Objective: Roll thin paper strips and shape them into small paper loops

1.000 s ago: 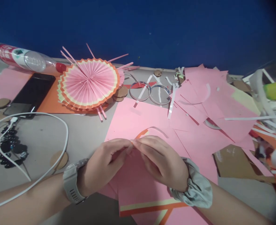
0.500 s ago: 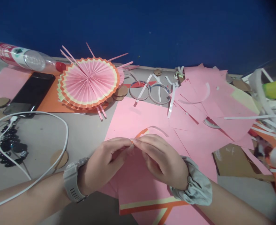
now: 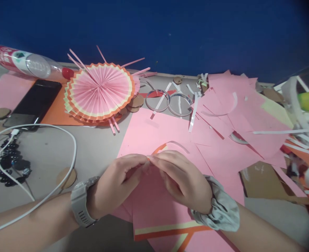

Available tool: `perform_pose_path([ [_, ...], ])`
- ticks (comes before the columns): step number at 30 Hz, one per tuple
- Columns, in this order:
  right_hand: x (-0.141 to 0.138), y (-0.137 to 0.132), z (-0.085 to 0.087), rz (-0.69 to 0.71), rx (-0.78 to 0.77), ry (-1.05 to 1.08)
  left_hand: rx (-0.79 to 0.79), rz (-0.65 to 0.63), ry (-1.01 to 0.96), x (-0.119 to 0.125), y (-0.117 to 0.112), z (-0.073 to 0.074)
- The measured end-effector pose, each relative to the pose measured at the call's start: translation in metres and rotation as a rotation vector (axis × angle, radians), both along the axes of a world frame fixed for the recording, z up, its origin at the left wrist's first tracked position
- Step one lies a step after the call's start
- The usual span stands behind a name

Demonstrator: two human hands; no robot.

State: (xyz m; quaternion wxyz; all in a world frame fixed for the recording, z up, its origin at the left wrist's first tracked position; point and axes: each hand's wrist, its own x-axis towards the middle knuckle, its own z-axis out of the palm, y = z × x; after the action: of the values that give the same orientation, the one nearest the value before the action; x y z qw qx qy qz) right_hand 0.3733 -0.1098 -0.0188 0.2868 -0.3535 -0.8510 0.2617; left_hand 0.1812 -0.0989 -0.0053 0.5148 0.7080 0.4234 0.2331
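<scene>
My left hand (image 3: 117, 182) and my right hand (image 3: 182, 178) meet fingertip to fingertip over a pink paper sheet (image 3: 154, 136). Both are closed in a pinch on a thin orange and white paper strip (image 3: 167, 145) that curls away behind the fingers. The left wrist wears a grey watch (image 3: 81, 201). A grey scrunchie (image 3: 218, 208) sits on the right wrist. A pleated pink and orange paper fan (image 3: 100, 91) lies at the back left.
A black phone (image 3: 33, 103), a white cable (image 3: 65, 140), black beads (image 3: 11, 162) and a lying plastic bottle (image 3: 25, 63) are at the left. Two tape rings (image 3: 168, 101), pink paper scraps (image 3: 238, 112), white strips and brown cardboard (image 3: 264, 178) fill the right.
Both hands have stayed pinched together on the strip. The view has shifted very slightly.
</scene>
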Motion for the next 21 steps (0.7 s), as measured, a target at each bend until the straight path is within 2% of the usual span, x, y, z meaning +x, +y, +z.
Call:
perform_pose_path([
  [21, 0.0013, 0.0002, -0.002, 0.026, -0.01, 0.038, 0.021, 0.0, 0.047, -0.0023, -0.0016, -0.0025],
])
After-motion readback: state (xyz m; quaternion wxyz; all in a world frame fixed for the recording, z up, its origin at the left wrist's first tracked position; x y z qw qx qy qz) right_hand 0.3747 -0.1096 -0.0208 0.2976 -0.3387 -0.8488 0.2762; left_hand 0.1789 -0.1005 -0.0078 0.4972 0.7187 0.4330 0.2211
